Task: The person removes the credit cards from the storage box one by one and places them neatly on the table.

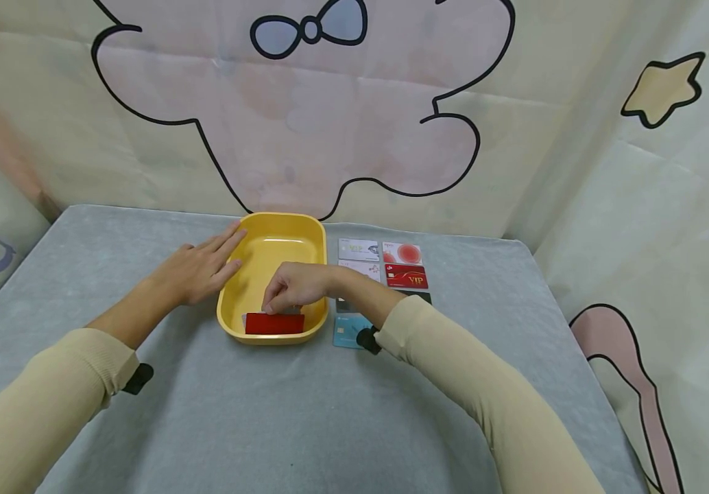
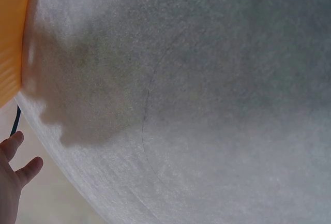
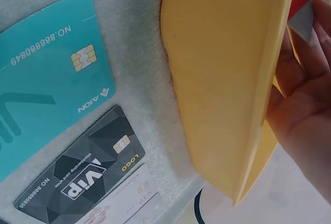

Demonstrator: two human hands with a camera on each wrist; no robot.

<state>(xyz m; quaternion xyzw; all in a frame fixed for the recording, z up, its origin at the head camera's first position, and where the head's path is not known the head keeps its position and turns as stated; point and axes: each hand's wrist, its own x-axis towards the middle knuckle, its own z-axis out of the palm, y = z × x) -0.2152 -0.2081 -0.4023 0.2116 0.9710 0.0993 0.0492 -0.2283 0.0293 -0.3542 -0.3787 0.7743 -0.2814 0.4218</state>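
Observation:
A yellow tray point(image 1: 272, 340) stands toward the back of the cloth-covered table. My left hand point(image 1: 203, 271) rests at its left rim, fingers extended; in the left wrist view only part of the hand point(image 2: 13, 175) shows at the lower left. Inside the tray's near end is a flat red rectangular piece point(image 1: 275, 324) with pale edges behind it. My right hand point(image 1: 295, 285) reaches over the right rim and pinches a greyish card point(image 3: 302, 25) just behind the red piece. The fingers partly hide that card.
Right of the tray, cards lie in two columns: a white VIP card point(image 1: 358, 249), a red-circle card point(image 1: 402, 253), a red VIP card point(image 1: 406, 276), a dark Vip card point(image 3: 85, 175) and a teal card point(image 3: 54, 79), among others. The right forearm covers some. A patterned curtain point(image 1: 342, 137) hangs behind.

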